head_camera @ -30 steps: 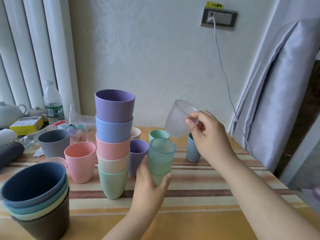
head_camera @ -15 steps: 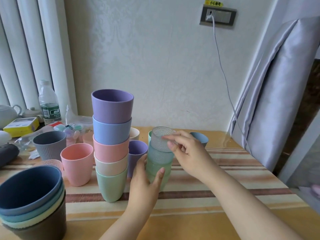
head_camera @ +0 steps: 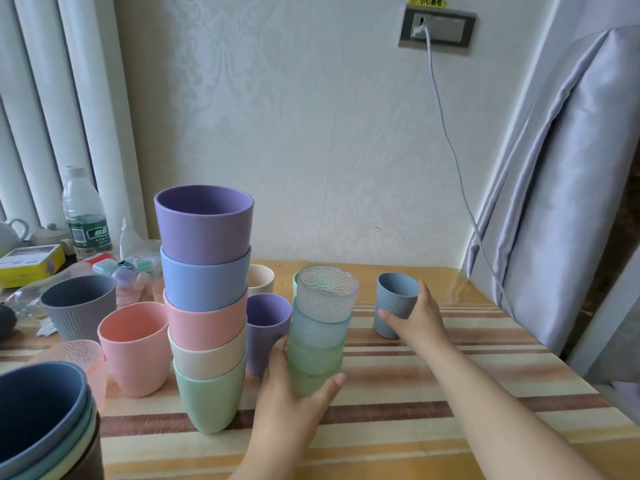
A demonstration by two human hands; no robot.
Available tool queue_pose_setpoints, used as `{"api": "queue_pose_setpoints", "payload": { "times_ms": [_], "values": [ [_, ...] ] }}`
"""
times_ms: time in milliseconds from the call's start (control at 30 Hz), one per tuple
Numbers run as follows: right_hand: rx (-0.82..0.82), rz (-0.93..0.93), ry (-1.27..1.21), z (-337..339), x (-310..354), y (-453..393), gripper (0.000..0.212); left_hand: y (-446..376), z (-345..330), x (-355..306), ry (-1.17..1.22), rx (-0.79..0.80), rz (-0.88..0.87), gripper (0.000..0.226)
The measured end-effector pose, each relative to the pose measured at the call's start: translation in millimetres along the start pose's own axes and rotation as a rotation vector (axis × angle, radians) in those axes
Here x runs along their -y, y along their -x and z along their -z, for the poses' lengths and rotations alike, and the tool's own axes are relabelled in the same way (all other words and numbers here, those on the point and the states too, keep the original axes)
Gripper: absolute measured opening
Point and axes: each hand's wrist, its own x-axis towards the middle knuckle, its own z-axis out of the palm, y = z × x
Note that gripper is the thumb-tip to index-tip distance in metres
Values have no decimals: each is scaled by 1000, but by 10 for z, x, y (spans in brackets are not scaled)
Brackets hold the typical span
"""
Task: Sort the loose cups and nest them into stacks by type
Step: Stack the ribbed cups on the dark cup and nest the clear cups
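Observation:
A stack of dimpled translucent cups (head_camera: 320,336) stands mid-table, a clear one (head_camera: 327,297) nested on top of the green ones. My left hand (head_camera: 294,393) grips the base of this stack. My right hand (head_camera: 417,318) wraps around a small ribbed blue-grey cup (head_camera: 394,303) standing to the stack's right. A tall stack of smooth cups (head_camera: 206,306), purple on top and mint at the bottom, rises to the left. Loose cups stand around it: pink (head_camera: 133,348), ribbed dark grey (head_camera: 79,306), purple (head_camera: 266,323), cream (head_camera: 261,278), a dimpled pink one (head_camera: 86,358).
Nested bowls (head_camera: 41,427) fill the near left corner. A water bottle (head_camera: 85,213), yellow box (head_camera: 31,263), teapot and small clutter sit at the back left. A cable (head_camera: 450,140) hangs from a wall socket; a grey curtain (head_camera: 561,188) borders the striped table (head_camera: 415,410) on the right.
My right hand set the clear dimpled cup into the green stack, let go of it, and moved right to the small blue-grey cup. My left hand stayed on the stack.

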Motion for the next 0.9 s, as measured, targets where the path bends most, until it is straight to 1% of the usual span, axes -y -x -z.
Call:
{"api": "queue_pose_setpoints", "payload": {
  "times_ms": [33,100,167,267,400,500,700,800,900],
  "values": [
    [-16,-8,-46,-32,6,-44,108,-14,-5,18,-4,-2,9,60],
    [-54,-13,-124,-75,28,-130,111,-45,-14,63,-8,-15,25,53],
    [-69,-14,-152,-93,39,-196,104,-64,-41,94,6,-23,32,50],
    [-91,12,-148,-56,11,-223,95,-84,-152,103,39,-2,55,54],
    [-173,25,-149,188,-109,-128,99,-151,-418,-5,24,61,16,51],
    [-193,18,-156,435,-286,26,102,-307,-657,-97,44,60,40,45],
    [-97,-11,-220,684,-504,255,102,-678,-1084,-139,41,22,52,44],
    [-49,4,-232,643,-520,277,93,-792,-1200,-98,14,22,85,53],
    [-25,15,-255,576,-524,272,86,-828,-1225,-30,-36,15,78,56]
  ]
}}
